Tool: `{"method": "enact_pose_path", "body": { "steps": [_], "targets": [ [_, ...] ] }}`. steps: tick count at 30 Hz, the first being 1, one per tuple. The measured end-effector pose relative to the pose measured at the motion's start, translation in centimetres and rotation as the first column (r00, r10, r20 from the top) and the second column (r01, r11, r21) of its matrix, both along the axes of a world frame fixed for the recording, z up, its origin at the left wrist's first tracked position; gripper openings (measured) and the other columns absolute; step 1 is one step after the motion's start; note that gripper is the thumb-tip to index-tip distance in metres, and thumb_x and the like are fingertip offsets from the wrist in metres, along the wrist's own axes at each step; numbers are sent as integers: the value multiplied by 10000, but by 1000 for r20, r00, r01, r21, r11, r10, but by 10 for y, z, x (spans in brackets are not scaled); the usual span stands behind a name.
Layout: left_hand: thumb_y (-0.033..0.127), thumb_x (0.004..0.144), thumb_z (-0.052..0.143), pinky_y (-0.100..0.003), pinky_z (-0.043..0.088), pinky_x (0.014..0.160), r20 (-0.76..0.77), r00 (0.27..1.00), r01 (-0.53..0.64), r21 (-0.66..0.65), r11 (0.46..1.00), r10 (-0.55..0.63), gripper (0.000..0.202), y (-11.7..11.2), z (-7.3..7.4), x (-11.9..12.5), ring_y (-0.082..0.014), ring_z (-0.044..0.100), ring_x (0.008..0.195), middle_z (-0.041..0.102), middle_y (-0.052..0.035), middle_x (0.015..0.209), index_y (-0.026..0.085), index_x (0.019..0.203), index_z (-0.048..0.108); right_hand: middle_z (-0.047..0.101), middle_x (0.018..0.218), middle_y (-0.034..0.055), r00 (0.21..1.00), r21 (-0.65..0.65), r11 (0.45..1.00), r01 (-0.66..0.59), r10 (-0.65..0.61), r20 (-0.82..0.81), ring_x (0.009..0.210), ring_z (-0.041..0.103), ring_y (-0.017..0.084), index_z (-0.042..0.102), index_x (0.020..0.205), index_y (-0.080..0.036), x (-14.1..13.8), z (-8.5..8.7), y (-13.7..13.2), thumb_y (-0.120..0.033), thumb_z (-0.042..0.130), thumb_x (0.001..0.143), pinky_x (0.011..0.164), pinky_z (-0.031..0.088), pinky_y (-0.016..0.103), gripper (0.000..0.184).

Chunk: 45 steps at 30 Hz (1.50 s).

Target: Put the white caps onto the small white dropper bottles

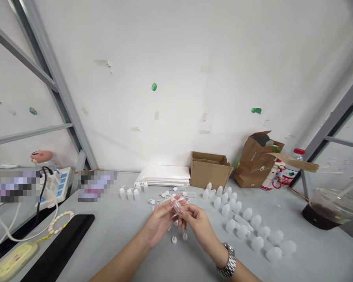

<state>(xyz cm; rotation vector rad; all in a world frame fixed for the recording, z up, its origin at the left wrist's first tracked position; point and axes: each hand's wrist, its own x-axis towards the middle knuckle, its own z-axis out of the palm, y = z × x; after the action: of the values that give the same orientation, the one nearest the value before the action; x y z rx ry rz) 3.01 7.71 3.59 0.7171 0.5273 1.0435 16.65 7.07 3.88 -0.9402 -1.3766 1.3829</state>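
Observation:
My left hand (159,223) and my right hand (197,222) meet over the grey table (120,235), both pinching one small clear plastic bottle (179,207) held slanted between the fingertips. The right wrist wears a metal watch (229,263). Two small white caps (174,240) lie on the table just below my hands. Several small parts and nozzles (164,194) lie scattered just beyond the fingers. A long row of finished white bottles (247,225) runs from the centre toward the right front.
Three little bottles (129,193) stand left of centre. A white stack of sheets (164,174), an open cardboard box (208,169) and a brown paper bag (257,158) line the wall. A lidded dark drink (331,211) sits right; power strips (54,187), cables and a black pad (64,244) left.

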Motion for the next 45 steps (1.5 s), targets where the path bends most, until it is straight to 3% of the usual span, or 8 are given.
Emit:
{"method": "enact_pose_path", "body": {
  "steps": [2,7,12,19,28,34,39,45],
  "targets": [
    [304,801,525,-324,421,682,20,1000,12,-5,1000,-12,327,0,-1,0,-155,588,686,617,-110,1082,197,1106,575,536,504,-23,1000,13,1000,7,-7,8,428,471,92,535,633,-163,0,0,-1,-514,571,721,462,377,224,364],
    [376,793,521,-308,415,659,-17,999,-42,-20,999,42,371,1,-1,-1,-211,581,830,633,-128,1027,159,1088,585,556,573,-8,997,68,997,35,-40,70,515,502,115,572,734,-162,-2,-2,-5,-482,550,756,526,402,240,322],
    [356,776,556,-286,393,607,-22,998,-66,-33,997,65,373,-1,-1,2,-189,574,773,635,-108,998,186,1108,570,578,635,7,981,178,981,79,-108,161,595,524,135,576,764,-167,-3,-5,-8,-447,512,796,591,406,250,289],
    [311,787,550,-289,391,611,24,998,-56,-9,998,56,332,-2,2,5,-141,544,659,620,-50,849,212,1103,573,551,601,-4,988,124,988,91,-105,116,557,502,126,566,732,-165,-4,-8,-5,-471,525,779,549,395,237,313],
    [333,795,530,-305,416,604,-3,1000,-23,38,999,23,354,-2,2,5,-144,555,618,635,-84,921,191,1118,558,525,532,-18,991,71,993,97,-102,82,497,481,113,549,676,-169,-4,-5,-5,-490,537,761,501,383,230,332],
    [365,795,522,-298,422,714,-16,999,-40,-2,999,40,322,2,2,1,-147,565,689,653,-93,916,151,1013,624,535,477,-21,998,-37,998,-43,40,-57,404,445,83,506,566,-161,-1,-1,1,-546,547,719,451,354,220,416],
    [300,757,589,-252,423,663,-78,989,-123,24,992,124,238,1,5,2,-109,523,613,659,-66,822,139,916,663,562,491,-5,974,-145,976,-160,132,-187,384,434,73,553,629,-137,-2,-8,3,-539,550,716,420,322,206,412],
    [286,745,602,-265,425,658,-39,995,-86,21,996,87,231,2,1,3,-138,570,677,643,-77,893,151,925,655,559,498,-13,996,-71,996,-50,45,-71,419,460,83,534,591,-152,-4,-9,2,-552,562,702,454,353,212,417]
  ]
}}
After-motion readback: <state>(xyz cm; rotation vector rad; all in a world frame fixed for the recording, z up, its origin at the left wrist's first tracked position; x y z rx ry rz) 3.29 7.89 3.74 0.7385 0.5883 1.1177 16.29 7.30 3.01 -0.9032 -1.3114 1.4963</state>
